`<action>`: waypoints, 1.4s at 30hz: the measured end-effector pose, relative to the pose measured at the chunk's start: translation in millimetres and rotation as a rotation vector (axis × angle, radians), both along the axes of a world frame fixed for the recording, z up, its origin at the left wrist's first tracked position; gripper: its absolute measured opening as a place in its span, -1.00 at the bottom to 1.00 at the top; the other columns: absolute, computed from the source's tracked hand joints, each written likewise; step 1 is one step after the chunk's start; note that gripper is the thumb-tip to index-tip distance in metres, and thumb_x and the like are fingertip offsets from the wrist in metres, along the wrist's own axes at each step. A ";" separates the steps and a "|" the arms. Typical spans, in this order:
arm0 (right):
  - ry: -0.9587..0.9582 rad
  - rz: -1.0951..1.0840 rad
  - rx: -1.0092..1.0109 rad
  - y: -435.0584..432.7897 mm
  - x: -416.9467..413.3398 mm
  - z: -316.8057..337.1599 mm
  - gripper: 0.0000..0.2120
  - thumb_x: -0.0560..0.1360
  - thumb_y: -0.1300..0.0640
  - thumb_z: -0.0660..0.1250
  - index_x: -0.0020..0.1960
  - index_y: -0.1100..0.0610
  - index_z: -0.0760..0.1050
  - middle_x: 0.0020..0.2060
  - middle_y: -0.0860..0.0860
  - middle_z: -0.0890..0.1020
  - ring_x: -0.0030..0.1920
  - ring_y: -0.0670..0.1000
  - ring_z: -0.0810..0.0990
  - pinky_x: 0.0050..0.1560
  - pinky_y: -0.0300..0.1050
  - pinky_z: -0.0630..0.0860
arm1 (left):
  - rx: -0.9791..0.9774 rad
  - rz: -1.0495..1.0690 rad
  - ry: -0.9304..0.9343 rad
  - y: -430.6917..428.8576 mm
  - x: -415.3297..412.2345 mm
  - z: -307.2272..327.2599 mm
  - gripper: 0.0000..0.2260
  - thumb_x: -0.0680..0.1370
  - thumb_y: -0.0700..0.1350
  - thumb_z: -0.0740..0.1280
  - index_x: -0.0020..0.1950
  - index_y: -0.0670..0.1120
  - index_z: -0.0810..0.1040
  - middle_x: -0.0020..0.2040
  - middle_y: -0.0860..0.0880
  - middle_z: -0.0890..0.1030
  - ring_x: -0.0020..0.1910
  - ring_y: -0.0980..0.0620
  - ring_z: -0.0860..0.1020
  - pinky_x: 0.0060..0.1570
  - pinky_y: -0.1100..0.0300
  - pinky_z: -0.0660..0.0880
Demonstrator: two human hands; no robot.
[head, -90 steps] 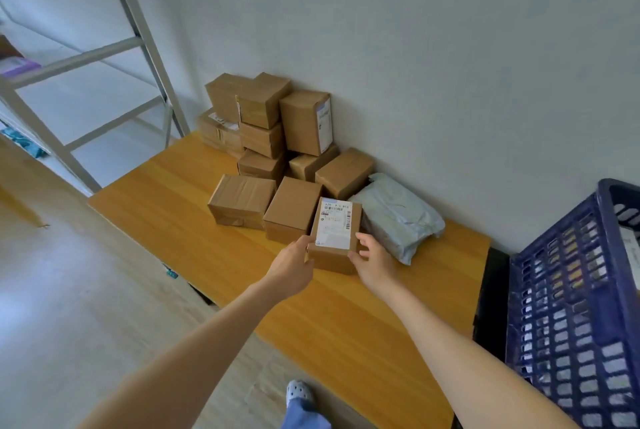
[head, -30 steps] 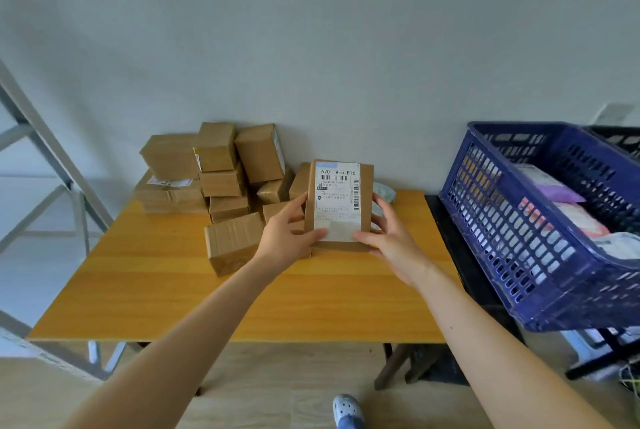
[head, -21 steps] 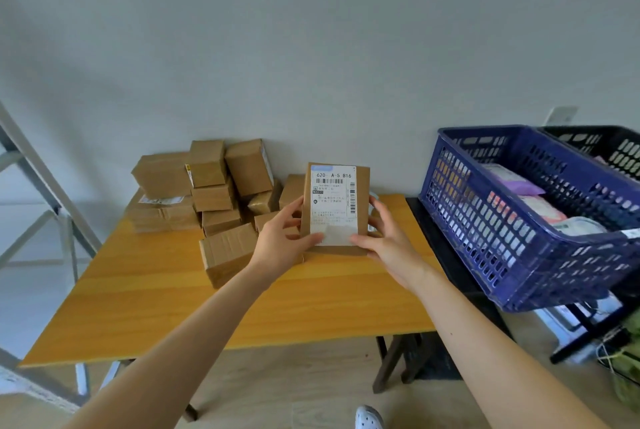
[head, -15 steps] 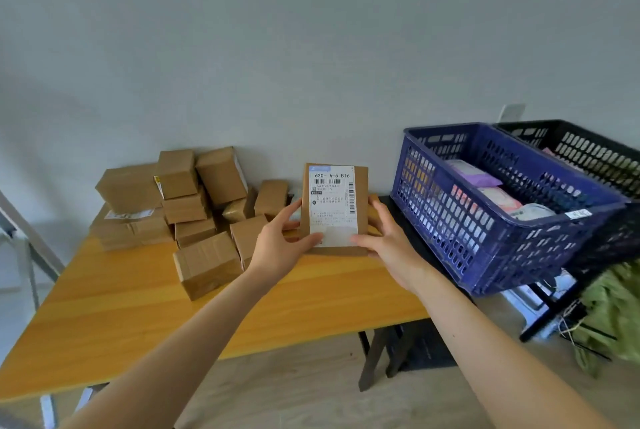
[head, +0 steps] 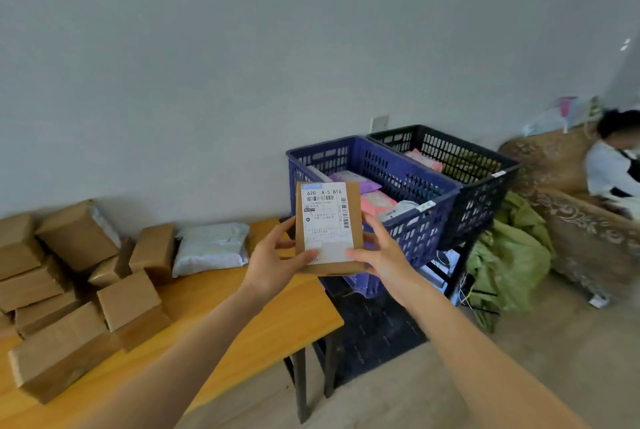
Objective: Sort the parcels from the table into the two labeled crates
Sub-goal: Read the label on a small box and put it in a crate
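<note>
I hold a small brown cardboard parcel (head: 327, 217) upright in the air, its white shipping label facing me. My left hand (head: 273, 260) grips its left edge and my right hand (head: 379, 255) grips its right edge. The parcel hangs past the right end of the wooden table (head: 263, 321), in front of the blue crate (head: 412, 183). That crate holds pink, purple and white soft parcels. A black crate (head: 485, 172) stands right beside it, with a pink parcel inside. Several brown boxes (head: 69, 290) and a white soft mailer (head: 211, 248) lie on the table at the left.
Both crates sit on a dark stand against the grey wall. Green bags (head: 509, 255) lie on the floor to the right of the crates. A patterned sofa (head: 585, 221) with a seated person (head: 613, 169) is at the far right.
The view has swung right: the table and box pile slid left, and both crates, the green bags and the sofa came into sight. The parcel stays gripped in both hands, now before the blue crate.
</note>
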State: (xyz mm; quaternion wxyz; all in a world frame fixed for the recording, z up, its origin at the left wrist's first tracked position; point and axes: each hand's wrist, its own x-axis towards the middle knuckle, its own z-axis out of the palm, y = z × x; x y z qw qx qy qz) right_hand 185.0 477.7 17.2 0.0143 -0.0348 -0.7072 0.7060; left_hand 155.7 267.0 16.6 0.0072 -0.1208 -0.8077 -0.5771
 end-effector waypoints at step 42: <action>0.023 -0.171 0.041 529.7 -154.0 43.3 -0.42 0.54 0.24 0.33 0.45 -0.13 0.26 0.20 0.00 0.60 0.18 0.04 0.60 0.18 0.08 0.56 | 0.075 -0.160 -0.014 541.6 -188.1 32.9 -0.45 0.44 0.02 0.49 0.35 0.26 0.36 -0.02 0.21 0.59 -0.04 0.28 0.58 -0.17 0.36 0.53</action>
